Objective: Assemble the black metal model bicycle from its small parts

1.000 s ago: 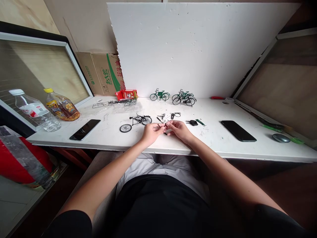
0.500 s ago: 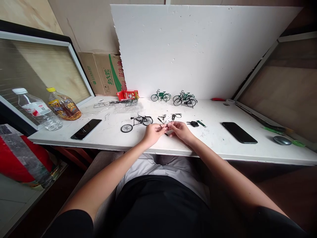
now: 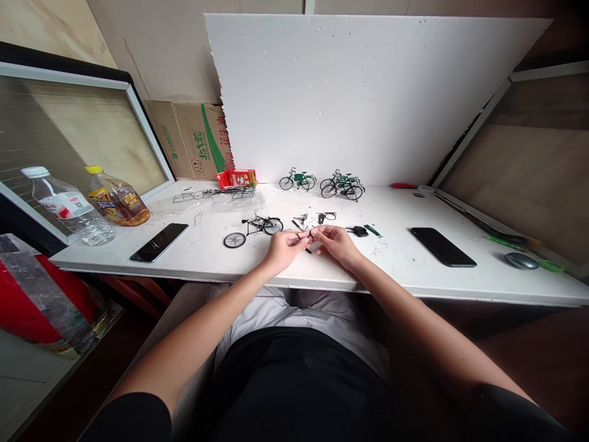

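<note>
My left hand (image 3: 284,248) and my right hand (image 3: 335,242) meet fingertip to fingertip over the near part of the white table (image 3: 396,264). Both are pinched on a tiny dark metal part (image 3: 307,234) too small to name. Just beyond my left hand lies a partly built black model bicycle (image 3: 263,224), its loose front wheel (image 3: 234,239) beside it. Small loose parts (image 3: 322,217) are scattered just beyond my fingers, and a small black piece (image 3: 359,231) and a green piece (image 3: 372,230) lie right of my right hand.
Three finished green model bicycles (image 3: 322,182) stand at the back by a white foam board (image 3: 368,92). A black phone (image 3: 159,241) lies left, another phone (image 3: 442,247) right. Two bottles (image 3: 92,205), a red packet (image 3: 237,178), wire parts (image 3: 211,194), a mouse (image 3: 521,260).
The hands stay pinched together on the small part with only slight finger shifts. The view drifts a little; nothing on the table has moved.
</note>
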`<state>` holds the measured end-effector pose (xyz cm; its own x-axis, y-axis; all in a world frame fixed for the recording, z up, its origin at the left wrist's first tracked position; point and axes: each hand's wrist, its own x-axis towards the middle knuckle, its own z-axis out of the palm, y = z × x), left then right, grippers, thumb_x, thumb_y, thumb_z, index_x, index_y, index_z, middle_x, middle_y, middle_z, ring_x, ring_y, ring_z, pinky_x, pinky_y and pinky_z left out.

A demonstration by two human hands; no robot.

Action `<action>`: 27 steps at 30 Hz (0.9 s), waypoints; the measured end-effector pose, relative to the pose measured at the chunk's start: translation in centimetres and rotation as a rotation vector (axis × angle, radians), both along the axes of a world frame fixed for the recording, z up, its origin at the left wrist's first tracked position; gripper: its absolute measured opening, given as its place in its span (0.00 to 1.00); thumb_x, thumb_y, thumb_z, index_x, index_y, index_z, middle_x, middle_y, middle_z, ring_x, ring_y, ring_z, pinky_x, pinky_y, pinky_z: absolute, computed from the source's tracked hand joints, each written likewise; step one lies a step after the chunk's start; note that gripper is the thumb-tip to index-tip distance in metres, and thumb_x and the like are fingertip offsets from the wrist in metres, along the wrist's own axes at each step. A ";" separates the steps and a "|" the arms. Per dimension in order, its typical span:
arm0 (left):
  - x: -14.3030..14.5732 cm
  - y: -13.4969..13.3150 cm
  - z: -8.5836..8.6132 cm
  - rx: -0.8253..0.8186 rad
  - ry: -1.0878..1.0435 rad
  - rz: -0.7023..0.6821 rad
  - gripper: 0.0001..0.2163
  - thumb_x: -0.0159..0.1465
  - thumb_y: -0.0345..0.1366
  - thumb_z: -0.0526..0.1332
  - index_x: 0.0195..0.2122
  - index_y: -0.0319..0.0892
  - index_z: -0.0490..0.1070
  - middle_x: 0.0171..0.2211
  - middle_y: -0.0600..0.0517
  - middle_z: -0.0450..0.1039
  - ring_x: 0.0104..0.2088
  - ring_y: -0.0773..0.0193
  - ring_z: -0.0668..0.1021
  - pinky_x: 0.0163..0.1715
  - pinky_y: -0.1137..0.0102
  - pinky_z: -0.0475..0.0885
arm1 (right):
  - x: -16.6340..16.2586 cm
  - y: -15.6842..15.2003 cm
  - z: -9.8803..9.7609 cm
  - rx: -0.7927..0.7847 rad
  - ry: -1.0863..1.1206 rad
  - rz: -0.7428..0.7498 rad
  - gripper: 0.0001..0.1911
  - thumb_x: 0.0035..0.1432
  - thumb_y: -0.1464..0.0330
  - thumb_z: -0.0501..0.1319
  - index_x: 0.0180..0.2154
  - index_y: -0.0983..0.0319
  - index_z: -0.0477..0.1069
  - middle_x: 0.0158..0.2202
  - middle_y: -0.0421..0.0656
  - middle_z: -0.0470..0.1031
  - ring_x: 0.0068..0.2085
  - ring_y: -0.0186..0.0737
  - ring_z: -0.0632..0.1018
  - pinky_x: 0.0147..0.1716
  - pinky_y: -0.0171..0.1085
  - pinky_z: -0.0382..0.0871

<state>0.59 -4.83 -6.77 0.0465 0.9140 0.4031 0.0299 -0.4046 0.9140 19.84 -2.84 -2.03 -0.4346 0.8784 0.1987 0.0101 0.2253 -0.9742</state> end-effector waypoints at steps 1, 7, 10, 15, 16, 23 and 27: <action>0.0 0.0 0.0 0.005 0.005 0.002 0.17 0.63 0.46 0.72 0.44 0.38 0.85 0.48 0.40 0.84 0.43 0.51 0.87 0.49 0.56 0.84 | 0.0 0.0 0.0 0.002 0.001 -0.004 0.25 0.57 0.45 0.72 0.38 0.61 0.81 0.37 0.47 0.85 0.37 0.41 0.83 0.30 0.34 0.78; 0.1 -0.7 1.0 0.013 -0.016 -0.042 0.18 0.62 0.47 0.73 0.44 0.38 0.85 0.45 0.42 0.82 0.38 0.55 0.87 0.46 0.60 0.85 | 0.5 0.2 0.0 0.014 0.019 0.010 0.23 0.56 0.47 0.73 0.37 0.61 0.83 0.36 0.46 0.85 0.34 0.39 0.81 0.29 0.34 0.75; 0.1 -1.2 1.6 0.019 -0.016 -0.065 0.17 0.62 0.47 0.73 0.44 0.38 0.85 0.44 0.44 0.81 0.37 0.57 0.87 0.42 0.63 0.84 | 0.7 0.4 -0.1 0.019 0.021 0.018 0.22 0.56 0.48 0.73 0.36 0.60 0.85 0.35 0.45 0.85 0.34 0.39 0.81 0.29 0.34 0.74; -0.1 -1.5 2.2 -0.038 -0.026 -0.092 0.19 0.60 0.49 0.75 0.43 0.37 0.85 0.46 0.41 0.83 0.37 0.56 0.88 0.35 0.66 0.82 | 0.9 0.6 -0.6 0.015 0.017 0.007 0.23 0.55 0.47 0.73 0.37 0.60 0.85 0.36 0.46 0.85 0.35 0.40 0.82 0.28 0.34 0.74; -0.1 -1.5 2.3 -0.070 -0.036 -0.099 0.20 0.59 0.49 0.75 0.43 0.37 0.85 0.46 0.40 0.83 0.38 0.55 0.88 0.35 0.66 0.82 | 0.9 0.7 -0.6 -0.003 0.023 0.011 0.23 0.55 0.47 0.74 0.37 0.60 0.85 0.35 0.46 0.85 0.35 0.40 0.82 0.29 0.34 0.74; 0.0 -1.6 2.8 -0.251 -0.157 -0.113 0.29 0.53 0.48 0.80 0.50 0.33 0.81 0.43 0.37 0.86 0.41 0.52 0.88 0.38 0.63 0.82 | 0.7 0.6 -0.5 -0.189 0.127 0.083 0.22 0.52 0.51 0.77 0.38 0.62 0.83 0.35 0.45 0.85 0.34 0.37 0.82 0.30 0.32 0.73; 0.0 -1.7 3.0 -0.284 -0.204 -0.113 0.28 0.52 0.46 0.80 0.48 0.33 0.80 0.43 0.37 0.86 0.38 0.54 0.88 0.36 0.66 0.80 | 0.7 0.6 -0.4 -0.224 0.154 0.099 0.21 0.53 0.53 0.77 0.41 0.62 0.83 0.36 0.45 0.85 0.34 0.36 0.83 0.31 0.31 0.72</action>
<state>0.58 -6.48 -3.76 0.0985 0.9844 0.1459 -0.1954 -0.1246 0.9728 20.56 -2.23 -2.44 -0.5000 0.8628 0.0744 -0.1530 -0.0034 -0.9882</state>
